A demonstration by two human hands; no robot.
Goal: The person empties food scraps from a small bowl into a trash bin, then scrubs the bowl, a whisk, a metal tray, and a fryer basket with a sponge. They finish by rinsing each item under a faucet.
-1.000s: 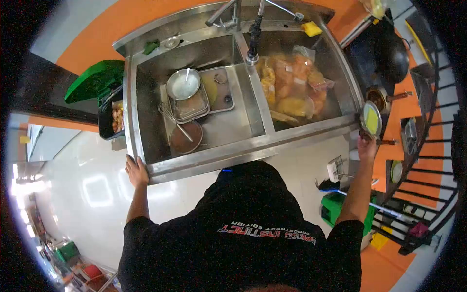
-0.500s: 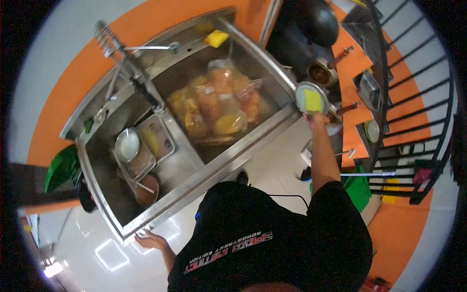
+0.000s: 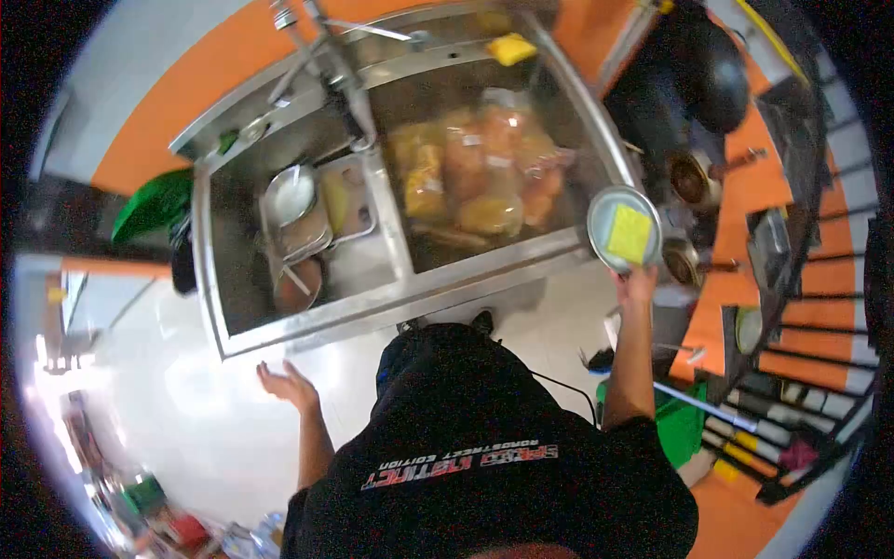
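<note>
My right hand (image 3: 636,284) grips a round, shallow bowl (image 3: 600,225) by its near rim. It has a grey rim and a pale inside, and a flat yellow sponge (image 3: 630,233) lies in it. The bowl is over the right end of the double sink's front rim (image 3: 484,278). My left hand (image 3: 289,384) is open with fingers apart, in the air just off the sink's near left corner, holding nothing. Several plastic bags of orange and yellow food (image 3: 470,154) lie in the right basin.
The left basin holds a metal bowl (image 3: 291,194), metal trays (image 3: 349,196) and a brown round pan (image 3: 298,284). Above them stands a spring faucet (image 3: 345,102). Another yellow sponge (image 3: 511,49) sits on the back ledge. Pots (image 3: 691,177) and a black wok (image 3: 712,79) are at right.
The view has turned and shifted, so the sink sits higher in it. My left hand has come away from the sink's corner and opened. My right hand still holds the bowl and sponge.
</note>
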